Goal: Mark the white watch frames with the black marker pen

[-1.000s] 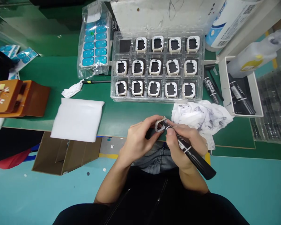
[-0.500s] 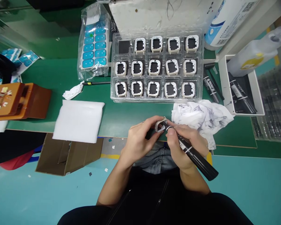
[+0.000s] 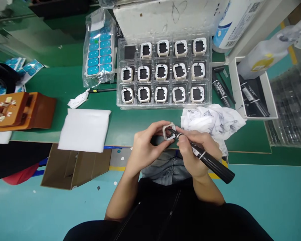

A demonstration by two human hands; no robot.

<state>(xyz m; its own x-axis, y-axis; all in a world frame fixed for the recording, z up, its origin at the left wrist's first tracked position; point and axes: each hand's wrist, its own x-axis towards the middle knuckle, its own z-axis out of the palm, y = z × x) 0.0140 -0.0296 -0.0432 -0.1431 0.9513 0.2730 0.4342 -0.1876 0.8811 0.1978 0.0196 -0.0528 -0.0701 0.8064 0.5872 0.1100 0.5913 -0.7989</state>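
My left hand (image 3: 147, 145) is closed, pinching a small white square frame (image 3: 165, 133) between thumb and fingers just above the table's front edge. In my right hand (image 3: 197, 147) is a black marker pen (image 3: 214, 165), gripped like a pencil. Its tip points into the frame's opening, at the inner edge; whether it touches cannot be made out. Beyond my hands lies a clear plastic tray (image 3: 164, 107) with several similar white frames standing in its compartments. The tray's back left compartment (image 3: 129, 52) shows only a dark pad.
A crumpled white cloth (image 3: 210, 120) lies right of my hands. Further right are a marker (image 3: 220, 88) and a white box (image 3: 273, 97) holding more markers. To the left are a white foam sheet (image 3: 84, 130), an orange fixture (image 3: 40, 110) and bagged blue stickers (image 3: 99, 53).
The white frame has been turned in my left hand, so its opening now faces up more. The marker has tilted slightly with my right hand. The whole view has shifted a little.
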